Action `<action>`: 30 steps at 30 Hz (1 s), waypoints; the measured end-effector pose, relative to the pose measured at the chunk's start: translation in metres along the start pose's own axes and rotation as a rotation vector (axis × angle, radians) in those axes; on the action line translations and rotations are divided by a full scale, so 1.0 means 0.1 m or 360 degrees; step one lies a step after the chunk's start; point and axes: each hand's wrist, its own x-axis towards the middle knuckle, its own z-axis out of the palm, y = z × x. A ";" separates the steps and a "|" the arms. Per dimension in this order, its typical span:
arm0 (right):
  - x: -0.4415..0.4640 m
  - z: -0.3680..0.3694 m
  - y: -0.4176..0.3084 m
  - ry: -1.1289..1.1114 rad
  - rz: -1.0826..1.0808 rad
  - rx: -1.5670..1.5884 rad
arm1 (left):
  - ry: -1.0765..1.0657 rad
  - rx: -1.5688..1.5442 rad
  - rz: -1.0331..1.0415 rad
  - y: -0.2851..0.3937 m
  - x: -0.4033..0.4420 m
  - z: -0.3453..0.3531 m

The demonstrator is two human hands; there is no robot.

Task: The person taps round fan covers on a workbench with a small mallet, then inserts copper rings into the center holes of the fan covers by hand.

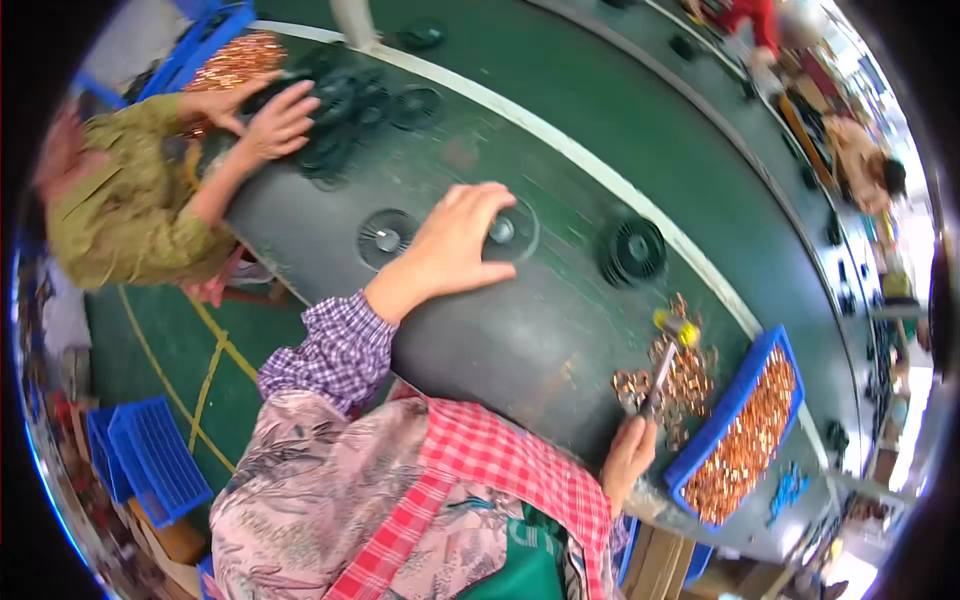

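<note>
My left hand point(450, 240) is open, fingers spread, over a round black fan grille point(514, 230) on the dark worktable point(470, 350). Its fingers partly cover the grille, and I cannot tell whether they touch it. Another fan grille point(386, 239) lies just left of that hand. Near the table's front edge my right hand point(630, 452) grips the handle of a hammer point(664, 372) with a yellow-ended head. The hammer head is above a loose pile of small copper-coloured metal pieces point(690, 385).
A blue tray point(683, 462) of copper-coloured pieces sits at the right. Stacked black fan grilles point(634, 250) stand farther back. At left, a co-worker's hands point(278, 125) are beside more grilles point(350, 100). A white line point(560, 140) crosses the green surface; blue crates point(160, 460) stand on the floor.
</note>
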 end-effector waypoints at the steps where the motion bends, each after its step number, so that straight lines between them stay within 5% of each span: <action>1: -0.05 0.08 -0.01 0.0064 -0.0009 0.0164 | -0.0157 -0.0081 0.0066 0.17 -0.04 0.13; 5: -0.14 -0.01 -0.19 -0.0411 -0.0316 -0.0587 | -0.0328 -0.0265 0.0116 0.41 -0.21 0.59; 13: -0.02 0.15 -0.63 -0.0237 -0.0698 -0.0109 | -0.0277 -0.0286 0.0143 0.41 -0.18 0.71; 15: 0.12 0.26 -0.50 -0.0619 -0.0956 -0.1112 | -0.0247 -0.0354 0.0119 0.41 -0.17 0.73; 17: 0.15 0.28 -0.61 -0.0606 -0.1037 -0.1098 | -0.0228 -0.0351 0.0114 0.40 -0.12 0.75; 20: -0.06 0.19 -0.97 -0.0402 -0.0520 -0.0538 | -0.0256 -0.0346 0.0114 0.42 -0.23 0.77; 24: 0.02 0.31 -0.53 -0.0594 -0.0671 -0.0995 | -0.0236 -0.0311 0.0176 0.42 -0.20 0.73; 25: 0.00 0.27 -0.49 -0.0506 -0.0800 -0.0962 | -0.0231 -0.0301 0.0164 0.44 -0.18 0.75; 30: -0.16 0.02 -0.16 -0.0051 -0.0372 -0.0270 | -0.0011 -0.0272 0.0203 0.65 0.07 0.48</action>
